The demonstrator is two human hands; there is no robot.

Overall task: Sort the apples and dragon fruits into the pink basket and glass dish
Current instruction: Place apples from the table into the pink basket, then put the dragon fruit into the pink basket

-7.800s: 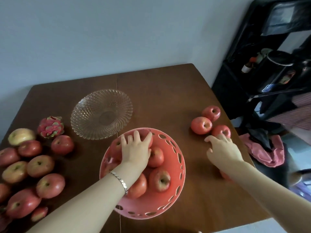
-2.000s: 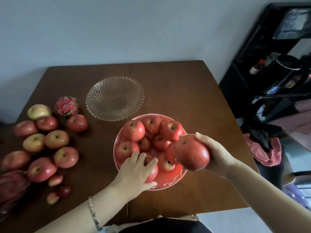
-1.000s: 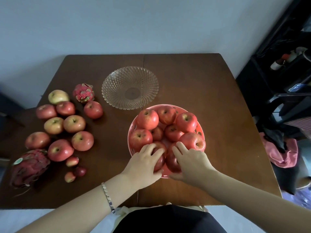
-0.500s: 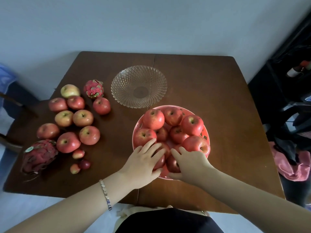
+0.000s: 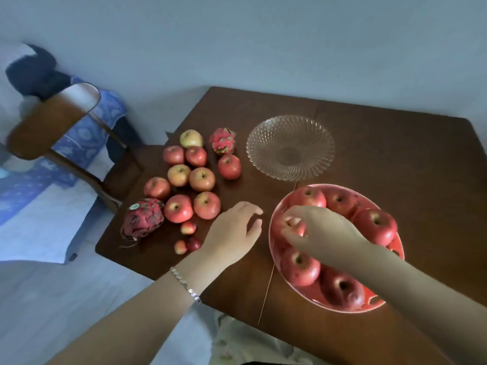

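The pink basket point(image 5: 350, 310) sits at the table's front right, piled with red apples point(image 5: 375, 225). My right hand point(image 5: 320, 231) hovers over its left side with fingers loosely curled and nothing visibly in them. My left hand point(image 5: 234, 233) is open just left of the basket, above bare table, close to the loose apples point(image 5: 202, 179). Behind the basket stands the glass dish point(image 5: 290, 147) with nothing in it. A large dragon fruit point(image 5: 142, 219) lies at the table's left edge. A smaller dragon fruit point(image 5: 223, 140) sits next to the dish.
Three small red fruits point(image 5: 188, 228) lie in front of the loose apples. A wooden chair point(image 5: 52, 119) with blue cloth stands off the table's left side. The brown table point(image 5: 395, 154) meets a pale wall behind.
The view has swung left. My left hand has left the basket and moved left over the table. My right hand has lifted off the front apples and shifted to the basket's left side.
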